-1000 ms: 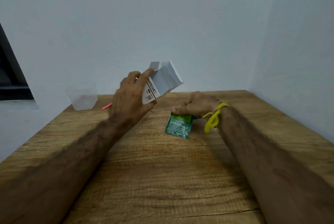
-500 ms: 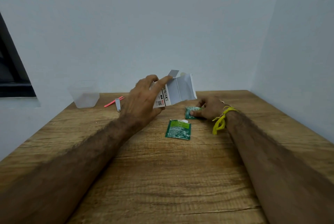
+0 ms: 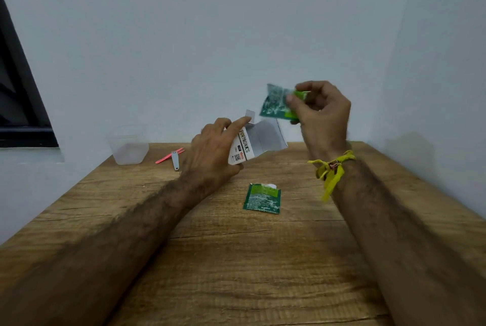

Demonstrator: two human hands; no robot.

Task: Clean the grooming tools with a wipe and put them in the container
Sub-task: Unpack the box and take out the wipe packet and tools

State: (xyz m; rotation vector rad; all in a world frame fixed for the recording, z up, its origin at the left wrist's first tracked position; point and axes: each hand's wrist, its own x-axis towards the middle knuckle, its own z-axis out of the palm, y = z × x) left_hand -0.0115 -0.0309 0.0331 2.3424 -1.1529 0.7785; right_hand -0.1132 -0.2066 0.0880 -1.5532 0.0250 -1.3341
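- A green wipe sachet (image 3: 276,102) is held up in the air by the right hand (image 3: 322,112), above the surface (image 3: 236,260) and a little higher than the left hand (image 3: 213,153).
- The grip of the right hand is narrow: the sachet is pinched at its right edge between the thumb and the fingertips (image 3: 290,99), and the other fingers are curled in.
- A yellow thread (image 3: 332,170) is tied around the right wrist, with its loose ends hanging down.
- A small white box (image 3: 256,143) is held by the left hand, tilted, with its open flaps turned to the right and upward.
- The grip of the left hand is closed around the printed end of the box; the index finger is laid along the top edge.
- A second green sachet (image 3: 262,198) is lying flat on the surface, between the two forearms, and is touched by neither hand.
- A clear plastic container (image 3: 128,144) is standing at the far left of the surface, near the wall.
- Just right of the container, a small metal tool (image 3: 175,160) and a thin pink tool (image 3: 168,156) are lying together; whether they touch cannot be told.
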